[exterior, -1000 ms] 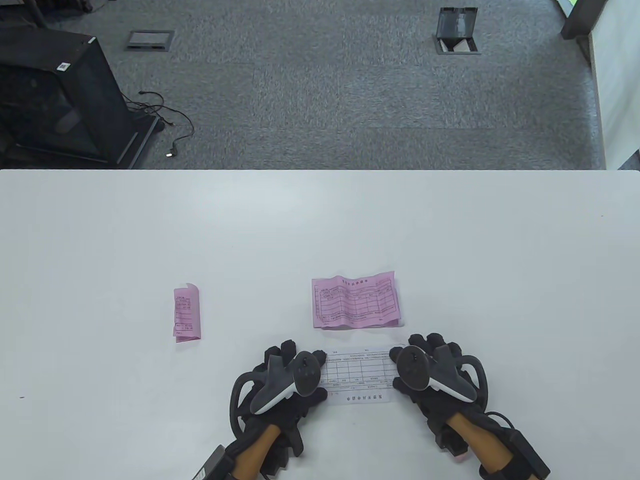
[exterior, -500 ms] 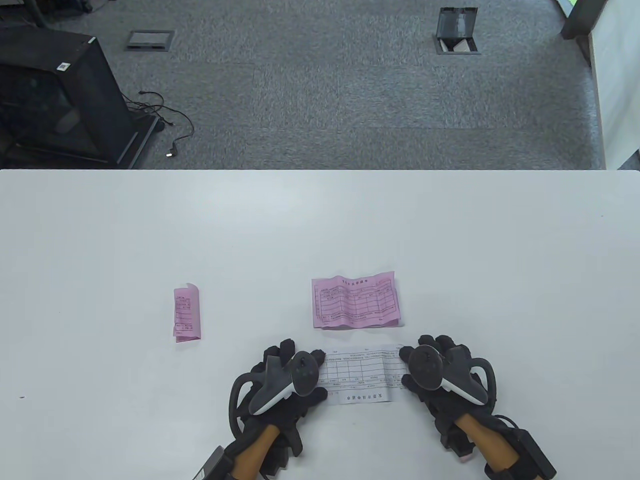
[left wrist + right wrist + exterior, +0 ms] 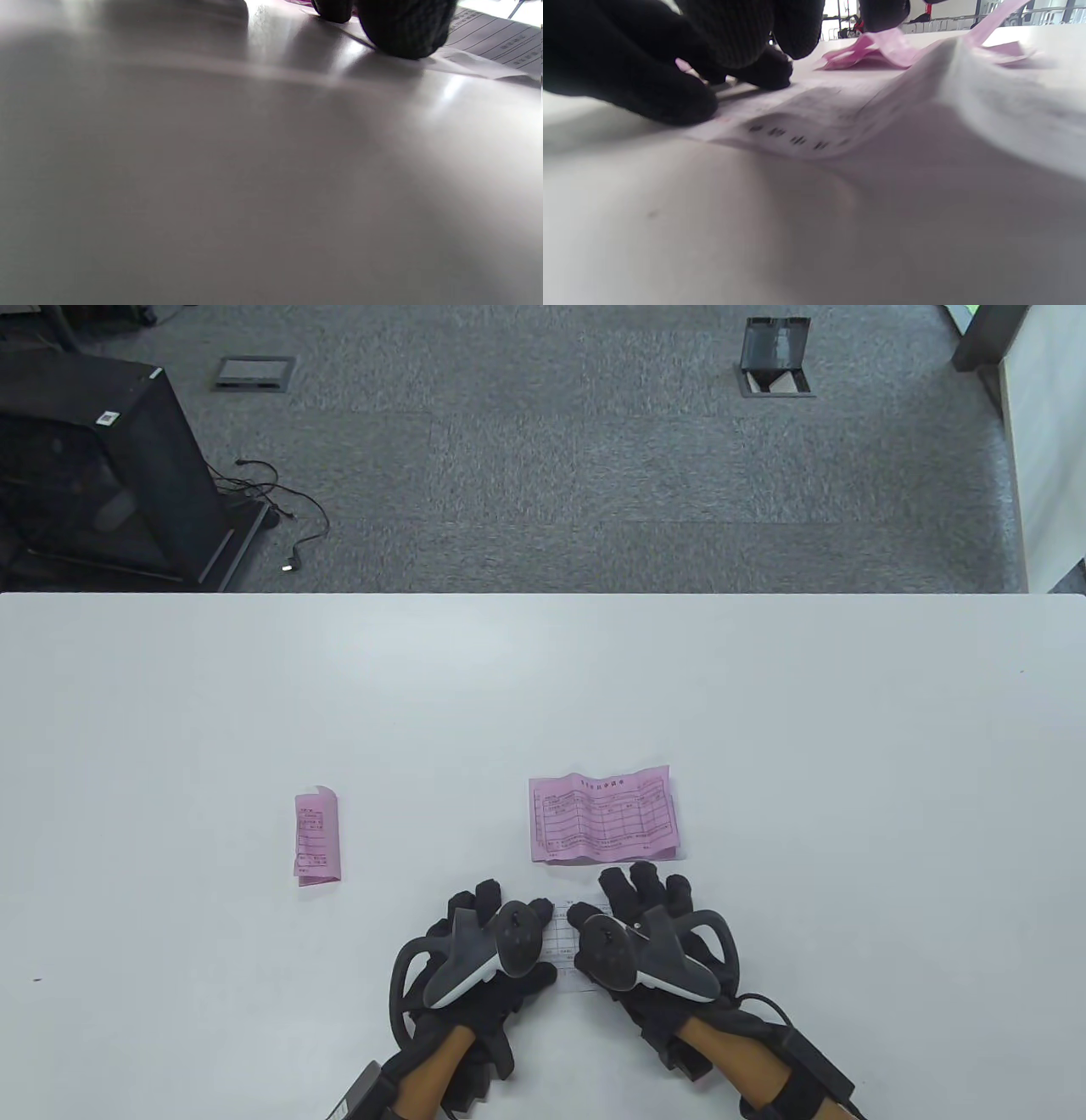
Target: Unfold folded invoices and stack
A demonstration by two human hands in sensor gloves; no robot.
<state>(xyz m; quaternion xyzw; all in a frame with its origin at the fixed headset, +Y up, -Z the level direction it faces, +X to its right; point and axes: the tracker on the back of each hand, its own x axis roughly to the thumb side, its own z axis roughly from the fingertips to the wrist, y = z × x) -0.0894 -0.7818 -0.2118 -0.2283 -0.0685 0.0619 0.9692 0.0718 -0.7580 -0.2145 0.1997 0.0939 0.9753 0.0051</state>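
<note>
At lower centre we see left hand (image 3: 484, 946) and right hand (image 3: 649, 937) pressed flat on the white invoice (image 3: 562, 937), nothing pinched. Unfolded pink invoice (image 3: 604, 816) just above; folded pink invoice (image 3: 316, 837) left on the tabletop (image 3: 543, 687).

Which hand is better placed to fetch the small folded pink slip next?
Left, probably. The folded pink slip lies up and left of the left hand, with bare table between. The right hand sits farther away, over the white invoice, and would have to cross.

printed forms, text too small to read
</note>
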